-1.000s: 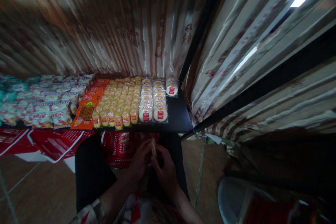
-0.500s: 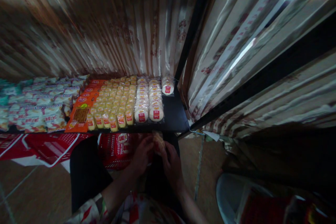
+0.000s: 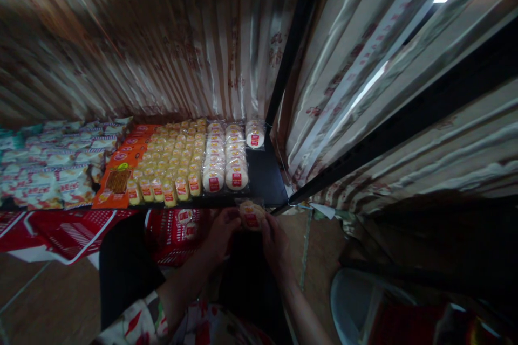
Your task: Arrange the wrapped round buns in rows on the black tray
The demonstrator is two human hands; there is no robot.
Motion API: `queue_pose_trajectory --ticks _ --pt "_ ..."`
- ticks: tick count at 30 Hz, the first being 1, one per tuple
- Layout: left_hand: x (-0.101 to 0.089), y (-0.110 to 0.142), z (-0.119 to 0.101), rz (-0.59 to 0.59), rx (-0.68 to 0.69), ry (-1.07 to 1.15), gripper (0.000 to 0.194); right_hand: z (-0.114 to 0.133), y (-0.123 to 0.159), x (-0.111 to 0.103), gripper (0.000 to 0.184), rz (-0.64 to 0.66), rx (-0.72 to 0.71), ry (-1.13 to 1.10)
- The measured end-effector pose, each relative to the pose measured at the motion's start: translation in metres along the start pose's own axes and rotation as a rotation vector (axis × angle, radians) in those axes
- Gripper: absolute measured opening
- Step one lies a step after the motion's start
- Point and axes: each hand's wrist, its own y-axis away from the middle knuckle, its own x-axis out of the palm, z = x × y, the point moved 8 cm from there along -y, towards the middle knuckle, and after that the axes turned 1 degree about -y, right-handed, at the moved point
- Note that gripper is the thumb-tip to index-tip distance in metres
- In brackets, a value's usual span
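Head view, looking down in dim light: the person's left hand (image 3: 222, 233) and right hand (image 3: 278, 242) pinch the opposite edges of a clear-wrapped pack of round, pale biscuits (image 3: 251, 216), its red label facing up. The pack lies between the fingertips, close to the front edge of a black shelf (image 3: 265, 172), which is just beyond both hands.

Ahead of the left hand, two rows of similar white packs (image 3: 237, 179) overlap; one lone pack (image 3: 254, 139) sits farther back, beyond the held one. Yellow snacks (image 3: 170, 190) fill the area to the left. A red basket (image 3: 159, 245) holding packs sits below the shelf, left of the left hand.

The grip looks light and the wrapper slick, so the pack could slip and drop onto the dark-trousered lap below the hands. If it came in low, its edge might catch the shelf's front. A careless nudge could skew the overlapping rows, and hard squeezing might crack the biscuits.
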Motion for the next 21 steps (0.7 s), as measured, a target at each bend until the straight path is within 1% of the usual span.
queue_pose_trajectory --ticks 5,9,13,18,21 --pt "0.006 -0.010 -0.012 -0.081 0.117 -0.126 0.022 0.001 -0.008 -0.005 0.044 -0.050 -0.072 0.076" --pt "0.014 -0.019 -0.029 -0.148 0.236 -0.291 0.014 0.003 -0.015 -0.007 0.050 -0.037 -0.032 0.111" --pt "0.027 -0.024 -0.044 -0.160 0.293 -0.368 0.014 0.008 -0.025 -0.010 0.051 -0.060 -0.011 0.064" --pt "0.044 -0.035 -0.057 -0.140 0.327 -0.363 0.014 0.019 -0.038 -0.014 0.057 -0.142 -0.039 0.023" --pt "0.053 -0.043 -0.064 -0.138 0.361 -0.384 0.016 0.023 -0.045 -0.013 0.060 -0.177 -0.023 -0.017"
